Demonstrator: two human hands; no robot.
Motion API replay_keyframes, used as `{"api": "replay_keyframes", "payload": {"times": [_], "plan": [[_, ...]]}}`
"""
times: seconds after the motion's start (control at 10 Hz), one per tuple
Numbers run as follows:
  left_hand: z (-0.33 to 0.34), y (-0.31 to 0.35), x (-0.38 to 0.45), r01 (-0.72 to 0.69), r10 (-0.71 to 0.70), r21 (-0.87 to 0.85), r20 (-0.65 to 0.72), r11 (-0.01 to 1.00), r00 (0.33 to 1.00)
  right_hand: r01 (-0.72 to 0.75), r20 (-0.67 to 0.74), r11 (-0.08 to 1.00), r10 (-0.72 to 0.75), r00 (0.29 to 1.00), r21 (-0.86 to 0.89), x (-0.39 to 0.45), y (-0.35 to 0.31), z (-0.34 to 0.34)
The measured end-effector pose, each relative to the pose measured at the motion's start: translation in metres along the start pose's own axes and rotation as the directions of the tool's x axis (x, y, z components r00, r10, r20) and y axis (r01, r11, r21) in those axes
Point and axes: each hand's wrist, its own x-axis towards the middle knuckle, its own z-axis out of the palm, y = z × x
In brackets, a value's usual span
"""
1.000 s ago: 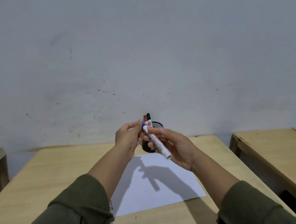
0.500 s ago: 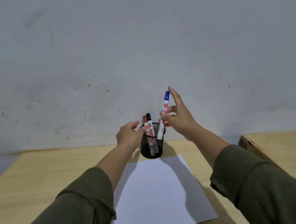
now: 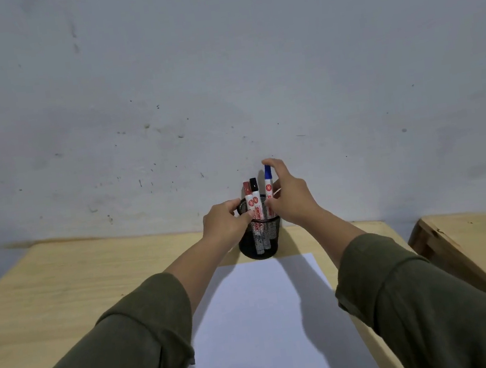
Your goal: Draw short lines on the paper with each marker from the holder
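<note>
A black mesh holder (image 3: 262, 243) stands at the far edge of the white paper (image 3: 269, 319) on the wooden table. Inside it stand a red-capped marker (image 3: 248, 197) and a black-capped marker (image 3: 255, 193). My right hand (image 3: 291, 199) grips the blue-capped marker (image 3: 268, 185) upright, its lower end inside the holder on the right side. My left hand (image 3: 225, 221) grasps the holder's rim on the left. The paper's visible area is blank; some dark strokes show at its near left corner.
The wooden table (image 3: 63, 284) ends at a stained grey wall (image 3: 223, 93) just behind the holder. A second wooden table (image 3: 475, 246) stands to the right across a narrow gap. My green sleeves cover the near parts of the paper.
The capped blue marker went from both hands above the paper to the holder, carried up and lowered in by my right hand. My left hand moved onto the holder's rim.
</note>
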Motion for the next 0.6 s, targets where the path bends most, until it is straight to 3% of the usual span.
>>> {"api": "replay_keyframes", "payload": {"times": [0.3,0.6], "plan": [[0.001,-0.005,0.006,-0.024,0.024,-0.013,0.021,1.000,0.999,-0.011,0.001,0.988,0.011,1.000,-0.154,0.011,0.009,0.010],[0.007,-0.005,0.002,-0.019,0.016,-0.044,-0.056,0.999,0.998,-0.005,-0.041,0.999,0.004,0.999,-0.034,0.000,0.003,0.005]]}}
